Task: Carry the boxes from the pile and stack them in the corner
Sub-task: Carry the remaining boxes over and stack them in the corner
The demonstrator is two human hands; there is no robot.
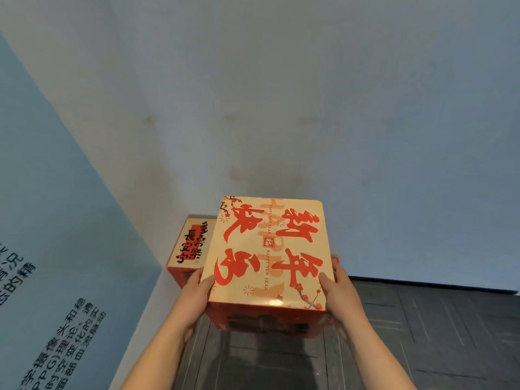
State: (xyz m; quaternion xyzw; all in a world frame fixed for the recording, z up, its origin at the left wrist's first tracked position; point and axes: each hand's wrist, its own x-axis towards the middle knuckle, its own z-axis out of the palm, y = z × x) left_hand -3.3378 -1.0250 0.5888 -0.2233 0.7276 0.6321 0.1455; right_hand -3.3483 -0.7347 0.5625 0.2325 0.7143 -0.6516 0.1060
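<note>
Pale grey-blue walls [281,94] meet over a dark tiled floor [422,333], with a blue printed panel [56,206] at the left. We hold the cream-topped, red-sided cardboard box with red calligraphy [267,249] in the air, our left hand [197,291] and right hand [337,288] clamped on opposite sides with thumbs over the top edge (kept level, we judge, so it lands flat). It hangs just in front of a smaller cream and red box with black lettering [188,243] set in the corner, probably its neighbour or base.

Box [267,254] between my left hand [197,294] and my right hand [337,291], above the floor [422,333]; second box [188,243] behind it, leftward, beside the left wall [70,192].
</note>
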